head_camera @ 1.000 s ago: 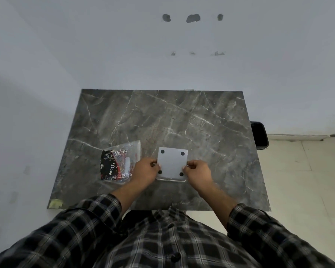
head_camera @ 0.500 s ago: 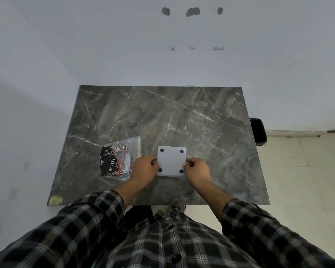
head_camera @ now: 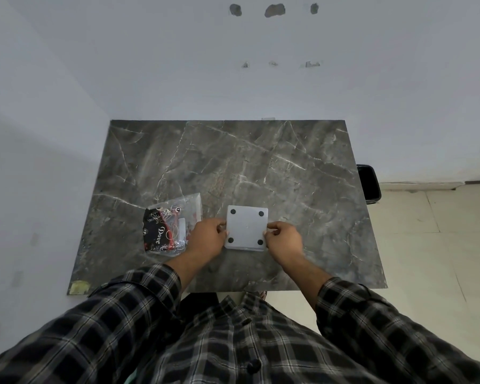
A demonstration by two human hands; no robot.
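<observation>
Left hand (head_camera: 207,239) pinches the left edge of the white square panel (head_camera: 247,227) and right hand (head_camera: 283,241) pinches its right edge, fingers curled in on both sides. The fingertips are mostly hidden behind the knuckles, so the exact hold is hard to read. The panel has 4 black dots, one per corner, and sits at the near-centre of the table (head_camera: 261,162); can't tell whether it rests flat or is lifted a bit. Just left of the left hand lies a clear plastic bag (head_camera: 172,225) w/ black-and-red contents, partly covered by the wrist. The tabletop is dark grey marble-look w/ a yellowish patch (head_camera: 79,287) at its near-left corner. Pale walls stand behind and to the left, w/ chipped spots up high. Tiled floor to the right, where a black bin (head_camera: 367,184) is half hidden by the table edge.
</observation>
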